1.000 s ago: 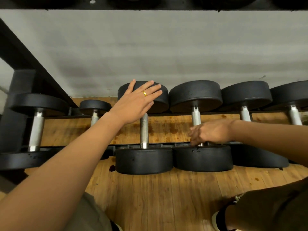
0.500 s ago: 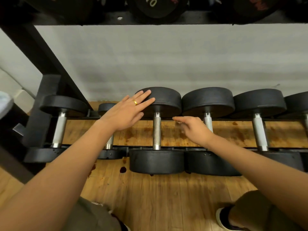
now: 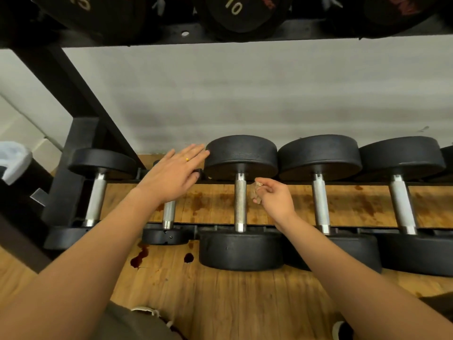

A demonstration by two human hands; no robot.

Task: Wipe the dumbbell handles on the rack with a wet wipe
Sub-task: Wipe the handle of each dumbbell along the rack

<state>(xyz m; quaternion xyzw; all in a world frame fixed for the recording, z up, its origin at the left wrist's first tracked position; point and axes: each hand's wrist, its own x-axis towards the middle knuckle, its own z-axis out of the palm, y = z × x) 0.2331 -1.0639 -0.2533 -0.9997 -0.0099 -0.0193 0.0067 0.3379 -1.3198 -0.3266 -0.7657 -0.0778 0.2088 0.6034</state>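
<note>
Dumbbell handle, third from the left on the rack, stands just beside our right grip, which pinches a crumpled brownish wipe not yet touching the steel. Our left grip is released, fingers straight, tips at the edge of that dumbbell's far head. We judge it best to wrap the wipe round the knurled bar, squeeze, and stroke end to end while twisting, the left bracing the head against rolling.
</note>
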